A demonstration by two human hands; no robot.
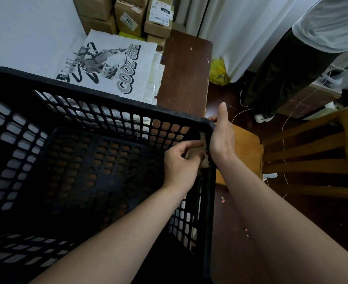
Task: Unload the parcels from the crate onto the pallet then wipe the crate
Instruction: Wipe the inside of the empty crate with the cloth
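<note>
A dark wooden table (186, 66) stands against a pale wall, with a white curtain (240, 27) hanging past its far end. The black perforated crate (99, 95) fills the near left of the view, with nothing inside it but the left hand. That left hand (179, 162) is at the crate's right wall, near its far right corner, fingers curled round a brownish cloth (205, 160) pressed against the wall. The right hand (222, 136) grips that same corner from outside, thumb stretched along the rim.

Just beyond the crate's far rim a white plastic parcel (111, 64) printed "COOL GIRL" lies flat. Cardboard boxes (128, 17) are stacked further beyond. Right of the crate are a wooden chair (312, 148), a yellow bag (219, 72) and a standing person (281, 68).
</note>
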